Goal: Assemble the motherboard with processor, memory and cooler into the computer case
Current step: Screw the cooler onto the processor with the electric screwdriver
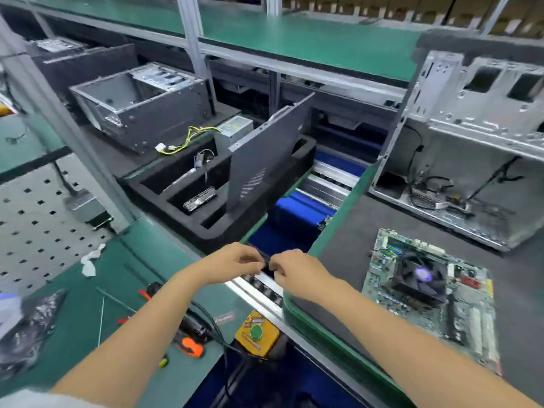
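While both hands are meeting at centre, a small dark item, too small to identify, is being pinched by left hand and right hand. Motherboard, cooler fitted, is lying on the right table; open case is waiting behind. Likely prep step; board lift into case is being called for next.

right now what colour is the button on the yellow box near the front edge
Green, round, set on the yellow box. It shows in the head view, just below the hands.
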The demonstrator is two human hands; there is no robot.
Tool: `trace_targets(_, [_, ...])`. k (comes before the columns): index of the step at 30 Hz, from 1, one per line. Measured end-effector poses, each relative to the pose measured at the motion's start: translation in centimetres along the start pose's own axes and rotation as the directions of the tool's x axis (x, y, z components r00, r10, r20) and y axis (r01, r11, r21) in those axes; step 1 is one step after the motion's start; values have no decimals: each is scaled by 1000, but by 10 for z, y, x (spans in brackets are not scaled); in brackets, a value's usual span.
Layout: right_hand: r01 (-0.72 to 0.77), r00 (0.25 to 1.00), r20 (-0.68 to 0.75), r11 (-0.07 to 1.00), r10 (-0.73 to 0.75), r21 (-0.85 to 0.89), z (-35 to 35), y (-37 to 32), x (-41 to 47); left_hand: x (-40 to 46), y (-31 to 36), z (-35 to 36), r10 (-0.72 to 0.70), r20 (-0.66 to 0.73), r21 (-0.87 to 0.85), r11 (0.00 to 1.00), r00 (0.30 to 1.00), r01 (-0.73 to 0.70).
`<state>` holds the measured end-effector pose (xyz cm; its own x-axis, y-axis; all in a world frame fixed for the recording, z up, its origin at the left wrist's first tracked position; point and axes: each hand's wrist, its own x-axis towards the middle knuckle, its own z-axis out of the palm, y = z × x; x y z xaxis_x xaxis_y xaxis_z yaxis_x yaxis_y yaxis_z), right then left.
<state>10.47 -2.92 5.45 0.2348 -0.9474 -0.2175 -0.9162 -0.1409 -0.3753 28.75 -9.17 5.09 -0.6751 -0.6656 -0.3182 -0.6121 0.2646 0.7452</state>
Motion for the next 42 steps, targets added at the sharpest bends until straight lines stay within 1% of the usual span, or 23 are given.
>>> trace_targets(2, [16,998,56,1000,-16,-3,24,-27,23,-20,-41,-6,-55,-31,-68,996,998,53])
trace_targets(5, [21,991,134,1000,-22,11,58,-64,53,-44,-93,-16,-120,-67,-110,988,990,112])
trace_targets(7, [7,980,196,1000,-12,28,81,-85,68,-57,-124,-21,-155,-54,-91,984,986,150])
trace_targets(10, [-1,961,276,1000,4,-13,118,-106,80,-74,-164,-27,-193,-45,-12,981,980,193])
trace_targets(12, [-14,957,288,999,23,-33,142,-113,80,-82,-185,-28,-214,-58,9,977,975,214])
trace_targets(14, [-46,955,292,999,49,-16,161,-116,77,-87,-202,-28,-244,-80,11,969,967,245])
trace_targets(17, [-72,944,319,996,87,-56,183,-119,76,-89,-220,-28,-238,-78,105,964,968,246])
trace_targets(19, [-105,935,329,990,130,-94,194,-121,78,-85,-228,-26,-192,-73,226,953,979,204])
trace_targets(22, [-138,935,320,988,152,-67,200,-122,80,-79,-235,-19,-158,-77,401,899,984,176])
trace_targets(24, [-164,930,340,986,143,32,193,-119,78,-75,-236,-18,-135,-45,485,863,990,140])
trace_targets(27, [-210,922,373,943,103,257,168,-109,67,-70,-235,-21,-57,-56,539,839,997,78])
trace_targets(29, [-193,929,362,933,74,304,148,-104,56,-65,-228,-24,36,-56,571,821,998,2])
trace_targets(32, [-161,939,339,940,52,301,115,-93,37,-56,-203,-24,155,-40,562,820,987,-106])
trace_targets(35, [-154,939,338,956,62,250,74,-80,14,-46,-163,-25,206,-33,562,813,978,-152])
trace_targets(37, [-142,942,329,963,62,227,42,-69,1,-38,-136,-23,252,-83,582,798,964,-159])
trace_targets(39, [-114,950,308,968,41,224,9,-58,-10,-27,-108,-21,315,-158,563,807,936,-177])
trace_targets(40, [-98,955,296,975,35,201,-7,-52,-16,-22,-93,-20,345,-193,547,815,919,-191])
trace_targets(42, [-81,963,263,992,52,100,-37,-39,-27,-11,-62,-16,384,-258,523,827,887,-206])
